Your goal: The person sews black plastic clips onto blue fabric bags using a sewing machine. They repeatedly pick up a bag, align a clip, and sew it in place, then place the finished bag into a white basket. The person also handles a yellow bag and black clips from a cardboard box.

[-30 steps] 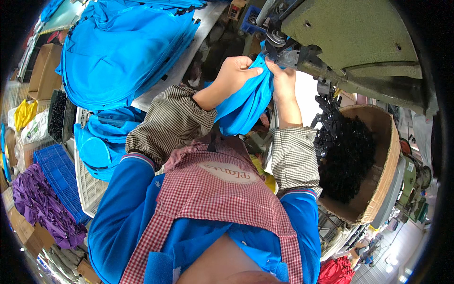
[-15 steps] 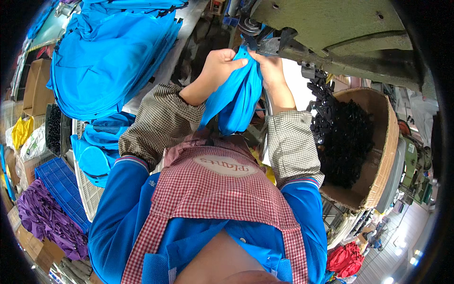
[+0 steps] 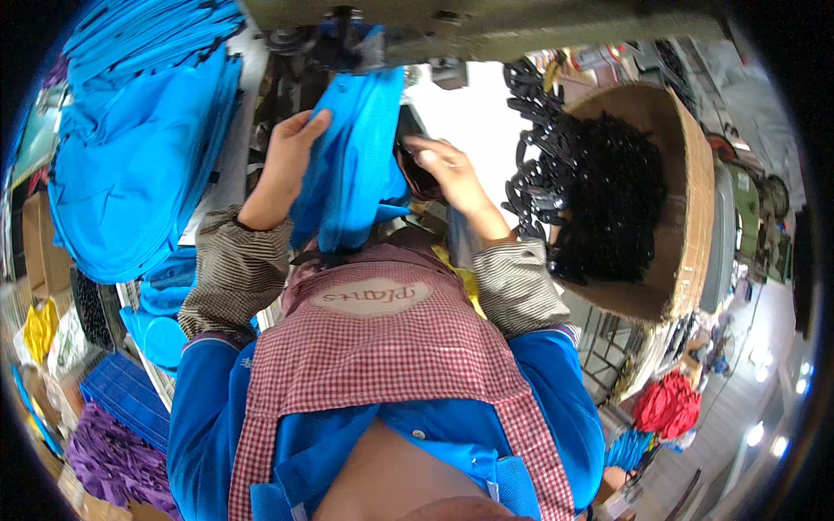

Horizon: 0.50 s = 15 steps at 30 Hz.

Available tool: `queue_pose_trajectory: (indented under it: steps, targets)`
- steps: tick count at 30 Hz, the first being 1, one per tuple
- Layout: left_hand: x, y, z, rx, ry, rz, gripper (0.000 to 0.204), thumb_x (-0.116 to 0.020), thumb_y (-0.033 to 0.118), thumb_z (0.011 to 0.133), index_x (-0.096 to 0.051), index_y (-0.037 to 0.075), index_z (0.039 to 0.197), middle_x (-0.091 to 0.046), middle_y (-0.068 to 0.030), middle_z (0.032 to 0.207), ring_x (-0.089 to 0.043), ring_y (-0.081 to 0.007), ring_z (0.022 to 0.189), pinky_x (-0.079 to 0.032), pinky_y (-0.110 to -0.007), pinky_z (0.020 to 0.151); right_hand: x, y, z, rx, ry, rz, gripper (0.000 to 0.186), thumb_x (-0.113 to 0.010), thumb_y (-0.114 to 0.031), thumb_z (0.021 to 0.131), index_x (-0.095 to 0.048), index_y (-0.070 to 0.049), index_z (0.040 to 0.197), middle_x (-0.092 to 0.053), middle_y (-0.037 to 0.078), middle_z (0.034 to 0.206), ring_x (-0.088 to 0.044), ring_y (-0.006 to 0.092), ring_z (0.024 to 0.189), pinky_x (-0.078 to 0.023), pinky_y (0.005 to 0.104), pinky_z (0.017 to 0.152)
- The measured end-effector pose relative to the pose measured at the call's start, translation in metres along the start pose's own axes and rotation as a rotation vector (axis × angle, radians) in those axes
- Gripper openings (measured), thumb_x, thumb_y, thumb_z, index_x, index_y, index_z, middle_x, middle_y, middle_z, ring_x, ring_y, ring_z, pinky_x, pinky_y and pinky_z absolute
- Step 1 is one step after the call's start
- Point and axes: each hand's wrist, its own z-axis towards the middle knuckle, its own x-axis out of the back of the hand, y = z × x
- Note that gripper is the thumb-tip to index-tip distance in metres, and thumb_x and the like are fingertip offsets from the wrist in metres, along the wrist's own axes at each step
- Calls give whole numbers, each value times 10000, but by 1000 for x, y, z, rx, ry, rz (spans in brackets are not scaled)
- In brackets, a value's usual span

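Observation:
A folded bright blue fabric piece (image 3: 360,148) hangs in front of my apron, its upper end reaching up under the machine head (image 3: 343,39). My left hand (image 3: 291,161) is closed at the fabric's left edge, thumb on top, with the other fingers partly hidden. To the right of the cloth, my right hand (image 3: 456,178) is off the fabric with its fingers stretched out to the left and slightly apart. Its fingertips are over a small dark container (image 3: 419,174) with a reddish-brown edge. No held thing shows in them.
At left lies a tall stack of blue fabric pieces (image 3: 130,165). A cardboard box (image 3: 695,208) holds many small black parts (image 3: 608,191), some spilling out beside a white surface (image 3: 473,113). The green machine body (image 3: 565,30) spans the top. Purple fabric (image 3: 117,456) lies lower left.
My right hand has let go of the fabric and moved down to the dark container. My left hand has shifted lower on the fabric's left edge. The view has turned, moving the machine up.

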Motion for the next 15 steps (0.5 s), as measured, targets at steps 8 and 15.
queue_pose_trajectory:
  steps: [8, 15]
  targets:
    - [-5, -1, 6, 27, -72, -111, 167, -557, 187, 865, -631, 40, 894, -644, -16, 798, -597, -79, 653, -474, -197, 584, 112, 111, -53, -980, 498, -1266, 520, -617, -442, 730, -553, -26, 1036, -583, 121, 1051, -531, 277, 1023, -420, 440, 840]
    - [-2, -8, 7, 22, -33, -137, 213, -562, 186, 867, -615, -8, 938, -645, -49, 792, -597, -79, 616, -490, -203, 545, 123, 129, -62, -911, 466, -1229, 459, -607, -424, 724, -551, -76, 1018, -604, 88, 991, -566, 294, 940, -437, 422, 808]
